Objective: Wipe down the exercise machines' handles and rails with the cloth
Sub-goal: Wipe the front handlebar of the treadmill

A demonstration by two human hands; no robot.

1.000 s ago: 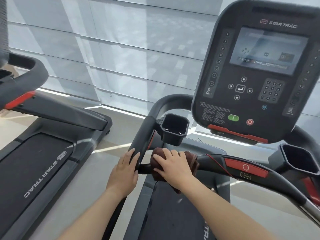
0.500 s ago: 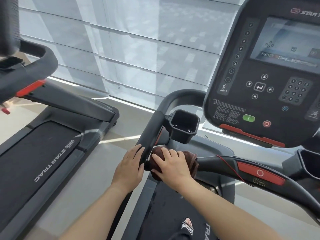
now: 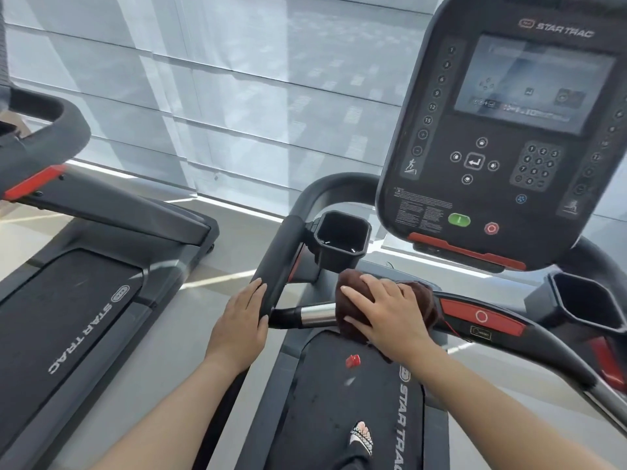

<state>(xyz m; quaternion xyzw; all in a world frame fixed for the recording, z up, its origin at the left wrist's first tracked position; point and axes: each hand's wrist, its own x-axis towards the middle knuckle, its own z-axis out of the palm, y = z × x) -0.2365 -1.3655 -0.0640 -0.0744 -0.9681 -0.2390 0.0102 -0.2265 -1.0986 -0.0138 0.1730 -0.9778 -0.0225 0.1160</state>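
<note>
My right hand [image 3: 386, 313] presses a dark brown cloth [image 3: 351, 313] around the treadmill's front crossbar, just right of its bare metal grip sensor [image 3: 317, 313]. The cloth wraps the bar and hangs a little below it. My left hand [image 3: 242, 320] rests flat against the black left side handrail [image 3: 281, 262], fingers extended along its lower end, holding nothing. The crossbar continues right past a red stop panel [image 3: 481, 315].
The console [image 3: 502, 137] rises above the bar, with black cup holders [image 3: 341, 240] on the left and on the right [image 3: 590, 300]. A red safety clip [image 3: 353, 360] lies on the belt [image 3: 339, 401]. A second treadmill [image 3: 68, 300] stands to the left across a strip of floor. Window blinds lie ahead.
My right hand has slid the cloth rightward along the crossbar, uncovering the metal sensor section. My left hand stays on the side handrail. The view has shifted slightly.
</note>
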